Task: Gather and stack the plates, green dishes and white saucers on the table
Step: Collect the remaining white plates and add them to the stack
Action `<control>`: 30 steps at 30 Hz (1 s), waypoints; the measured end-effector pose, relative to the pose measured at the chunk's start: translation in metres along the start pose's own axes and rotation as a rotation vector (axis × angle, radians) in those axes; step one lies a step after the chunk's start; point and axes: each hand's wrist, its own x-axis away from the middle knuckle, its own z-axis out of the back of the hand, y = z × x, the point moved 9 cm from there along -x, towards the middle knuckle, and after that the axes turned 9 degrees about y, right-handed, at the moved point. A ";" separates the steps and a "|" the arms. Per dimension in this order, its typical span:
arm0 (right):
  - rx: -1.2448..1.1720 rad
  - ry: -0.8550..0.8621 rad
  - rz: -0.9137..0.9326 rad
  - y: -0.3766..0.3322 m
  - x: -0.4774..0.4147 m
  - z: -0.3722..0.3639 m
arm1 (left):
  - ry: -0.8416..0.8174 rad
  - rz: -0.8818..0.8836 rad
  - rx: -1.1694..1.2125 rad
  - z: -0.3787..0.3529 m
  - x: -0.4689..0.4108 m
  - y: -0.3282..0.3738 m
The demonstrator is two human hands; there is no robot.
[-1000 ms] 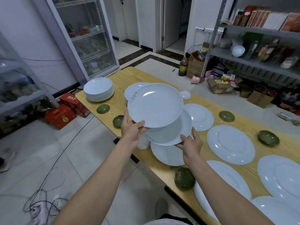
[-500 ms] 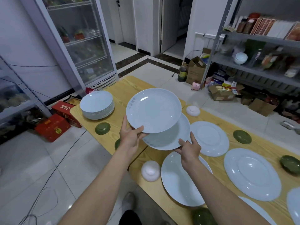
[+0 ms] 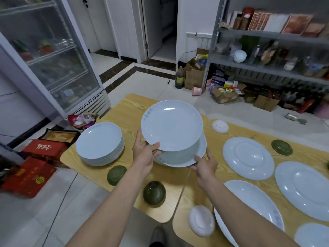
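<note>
My left hand point(image 3: 145, 152) grips the near rim of a white plate point(image 3: 171, 124) held above the wooden table point(image 3: 130, 111). Under it, my right hand point(image 3: 204, 164) holds a second white plate point(image 3: 183, 158) by its near right edge. A stack of white plates point(image 3: 99, 142) stands at the table's left end, left of my left hand. Two green dishes point(image 3: 116, 174) point(image 3: 154, 193) lie upside down near the front edge, a third point(image 3: 281, 147) at the right. White saucers point(image 3: 220, 126) point(image 3: 201, 221) lie face down. Large flat plates point(image 3: 248, 158) point(image 3: 304, 189) point(image 3: 249, 209) spread to the right.
A glass-door fridge point(image 3: 53, 56) stands left of the table. Red boxes point(image 3: 30, 173) lie on the floor at the left. A metal shelf point(image 3: 267, 59) with goods, cardboard boxes point(image 3: 194, 75) and a dark bottle point(image 3: 179, 77) stand beyond the table.
My view and both hands have shifted left along the table with the two plates. The stack of plates is now closer, just left of my left hand.
</note>
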 end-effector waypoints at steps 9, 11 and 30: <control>0.072 0.081 -0.023 0.010 -0.009 -0.031 | -0.039 0.068 -0.001 0.006 -0.048 0.007; 0.065 0.089 -0.032 0.010 -0.014 -0.038 | -0.046 0.072 -0.002 0.005 -0.058 0.009; 0.147 0.193 -0.032 0.019 -0.037 -0.039 | -0.033 0.114 -0.009 0.004 -0.090 -0.001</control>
